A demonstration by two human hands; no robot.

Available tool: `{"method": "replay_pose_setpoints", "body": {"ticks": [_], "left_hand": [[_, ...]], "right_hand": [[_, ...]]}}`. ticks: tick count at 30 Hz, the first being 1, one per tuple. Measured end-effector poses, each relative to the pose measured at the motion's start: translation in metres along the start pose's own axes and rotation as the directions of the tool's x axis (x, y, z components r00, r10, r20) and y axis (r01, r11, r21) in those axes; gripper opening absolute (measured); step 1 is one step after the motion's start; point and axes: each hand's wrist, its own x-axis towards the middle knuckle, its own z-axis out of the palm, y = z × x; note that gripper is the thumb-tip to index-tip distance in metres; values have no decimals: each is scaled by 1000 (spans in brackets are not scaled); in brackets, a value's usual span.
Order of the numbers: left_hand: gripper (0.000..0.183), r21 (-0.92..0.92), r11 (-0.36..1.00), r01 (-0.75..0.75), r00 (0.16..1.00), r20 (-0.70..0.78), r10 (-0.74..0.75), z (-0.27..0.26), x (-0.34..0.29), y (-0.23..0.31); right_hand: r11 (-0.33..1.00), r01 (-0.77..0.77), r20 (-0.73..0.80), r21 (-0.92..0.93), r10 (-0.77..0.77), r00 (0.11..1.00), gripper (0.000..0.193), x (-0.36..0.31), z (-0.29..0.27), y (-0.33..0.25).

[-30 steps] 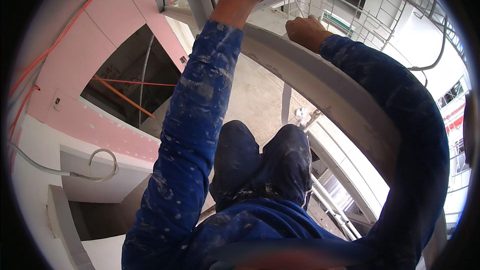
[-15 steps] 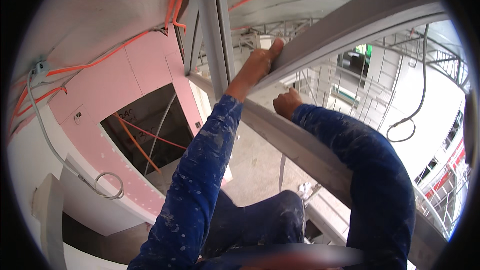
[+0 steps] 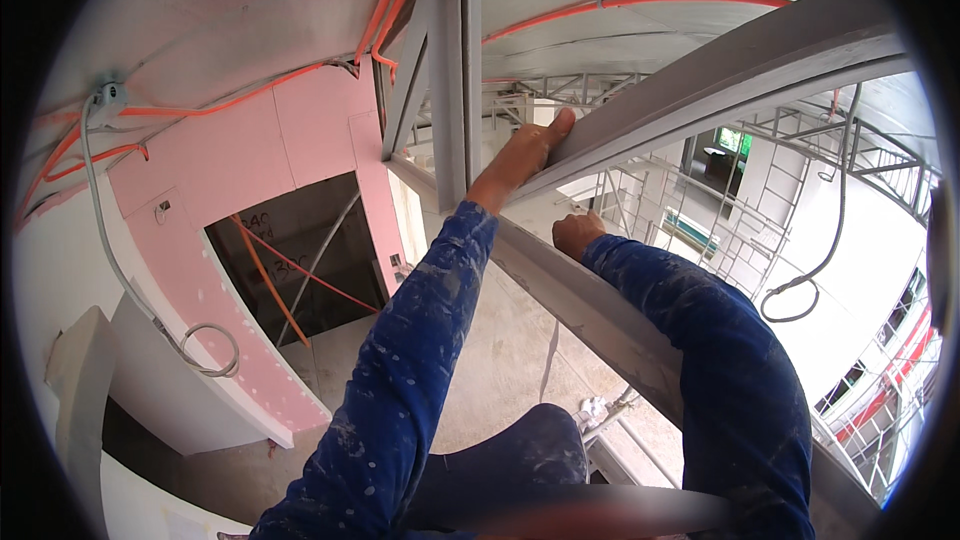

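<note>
Hands grip grey steel beams.

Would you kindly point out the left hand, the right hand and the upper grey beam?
left hand [image 3: 527,152], head view, on the back of the hand.
right hand [image 3: 577,236], head view, on the knuckles.
upper grey beam [image 3: 720,80], head view, on its broad painted face.

The person wears a long-sleeved work shirt in deep blue, and both sleeves are speckled with pale paint and dust. The trousers are dark blue with similar light marks. Both hands are bare.
</note>
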Motion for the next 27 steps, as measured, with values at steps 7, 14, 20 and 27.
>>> {"method": "replay_pose_setpoints", "body": {"ticks": [7,14,20,27], "left_hand": [[109,-23,999,46,999,-8,-46,1,-1,1],[104,-124,987,-98,989,-126,82,6,0,-2],[101,25,966,-259,920,-298,255,21,-16,5],[101,44,974,-222,950,-214,226,12,-25,5]], "right_hand": [[1000,-5,0,17,5,1000,27,-1,-1,-2],[1000,-22,-26,-8,22,999,31,9,10,2],[988,103,-47,-112,-109,993,26,16,10,14],[980,167,-27,-107,-171,985,27,12,5,26]]}}
